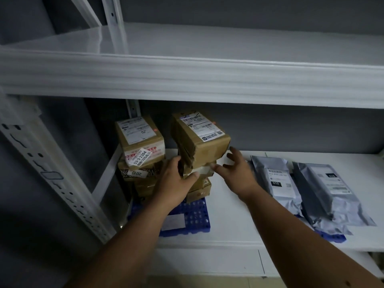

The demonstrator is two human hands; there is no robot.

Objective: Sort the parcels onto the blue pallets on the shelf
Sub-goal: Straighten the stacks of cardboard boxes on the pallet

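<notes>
Parcels sit in two groups on the lower white shelf (228,229). On the left, cardboard boxes are stacked in two columns on a blue pallet (195,217); on the right, grey bags lie flat, well apart from the boxes. I see my left hand (176,179) pressed against the near left side of the right-hand column, thumb across the front of a middle box (202,170) with clear tape on it, the other fingers wrapped round its left side, so the hand is clamped on that box. My right hand (236,171) is just right of the same column, fingers spread apart and curved, the fingertips close to the box edge; I cannot tell whether they touch it. The top box (199,136) of that column carries a white shipping label and sits tilted, its near corner hanging over the boxes below. The left column's top box (140,138) also has a white label, and a sticker reading 53-3-2304 on its near face. A white paper slip (173,222) lies on the pallet's near part, beside my left forearm. Of the bags, the left bag (276,183) shows a label with a black 010 patch, and the right bag (332,190) overlaps another lying beneath it. A blue edge of a second pallet (334,238) peeks out under the bags' near ends. Above, the upper shelf (187,80) spans the whole view.
</notes>
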